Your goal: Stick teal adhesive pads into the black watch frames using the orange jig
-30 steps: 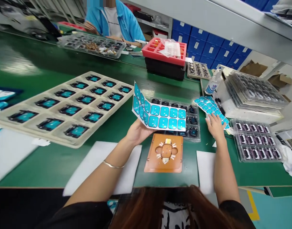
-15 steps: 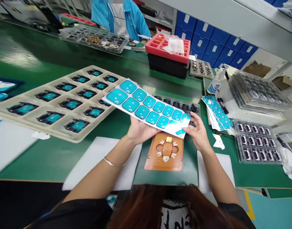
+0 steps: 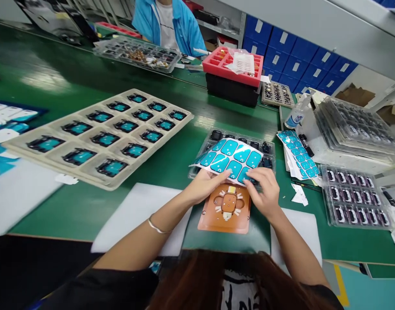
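A white sheet of blue stickers (image 3: 235, 158) is bent between my two hands, above an orange fixture plate (image 3: 224, 224). My left hand (image 3: 205, 184) grips its lower edge, thumb on top. At its lower right corner my right hand (image 3: 264, 186) pinches the sheet between thumb and fingers. Partly under the sheet lies a clear tray of black parts (image 3: 216, 134). On the left stands a cream tray (image 3: 171, 137) whose compartments hold black frames with blue centres.
More sticker sheets (image 3: 297, 153), a spray bottle (image 3: 294, 116) and a tray of frames (image 3: 357, 196) are at right. A red tray (image 3: 217, 64) on a black box stands behind. White foam sheets (image 3: 129, 219) lie in front. Across the table sits a person (image 3: 171, 26).
The sticker sheet has swung toward me and now curves, its left end drawn in from over the cream tray. My left hand has shifted right, its thumb now on top. The view has turned slightly left.
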### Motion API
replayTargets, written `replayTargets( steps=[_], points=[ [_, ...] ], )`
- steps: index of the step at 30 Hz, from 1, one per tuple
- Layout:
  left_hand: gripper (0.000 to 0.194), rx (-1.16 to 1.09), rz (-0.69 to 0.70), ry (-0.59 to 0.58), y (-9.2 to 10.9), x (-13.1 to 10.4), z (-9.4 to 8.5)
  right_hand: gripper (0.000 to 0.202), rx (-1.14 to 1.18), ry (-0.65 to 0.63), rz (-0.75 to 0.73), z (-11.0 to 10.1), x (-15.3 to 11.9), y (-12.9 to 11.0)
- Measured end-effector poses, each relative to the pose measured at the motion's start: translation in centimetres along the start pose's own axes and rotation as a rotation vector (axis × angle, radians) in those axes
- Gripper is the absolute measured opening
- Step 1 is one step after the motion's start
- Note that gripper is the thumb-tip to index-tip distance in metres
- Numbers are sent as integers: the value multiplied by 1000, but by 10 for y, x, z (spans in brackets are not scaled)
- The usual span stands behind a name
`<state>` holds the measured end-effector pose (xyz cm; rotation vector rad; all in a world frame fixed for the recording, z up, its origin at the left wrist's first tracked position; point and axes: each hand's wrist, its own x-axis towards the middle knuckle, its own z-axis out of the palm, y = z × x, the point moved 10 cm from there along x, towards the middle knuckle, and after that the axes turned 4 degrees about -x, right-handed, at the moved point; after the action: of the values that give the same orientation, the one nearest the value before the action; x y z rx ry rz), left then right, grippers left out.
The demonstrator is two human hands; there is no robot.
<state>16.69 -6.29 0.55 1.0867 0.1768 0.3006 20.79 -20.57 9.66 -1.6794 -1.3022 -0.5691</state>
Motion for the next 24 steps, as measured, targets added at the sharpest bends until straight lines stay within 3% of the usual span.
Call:
replayTargets(
  steps=[3, 8, 14, 19, 24],
  points=[
    [52, 40, 56, 47, 10, 0, -5, 22, -108, -42, -56, 6, -2, -10],
    [57, 150, 83, 95, 12, -2, -10, 32, -81, -80, 42, 13, -6, -6],
    [54, 222, 58, 120, 9, -5, -14, 27, 269, -84, 420, 21, -18, 31],
    [50, 294, 26, 103, 11, -7, -11, 30, 721, -97, 845, 48, -41, 60],
    [50, 313, 43, 101, 15, -7, -11, 25, 819, -35, 934, 49, -43, 70]
  ],
)
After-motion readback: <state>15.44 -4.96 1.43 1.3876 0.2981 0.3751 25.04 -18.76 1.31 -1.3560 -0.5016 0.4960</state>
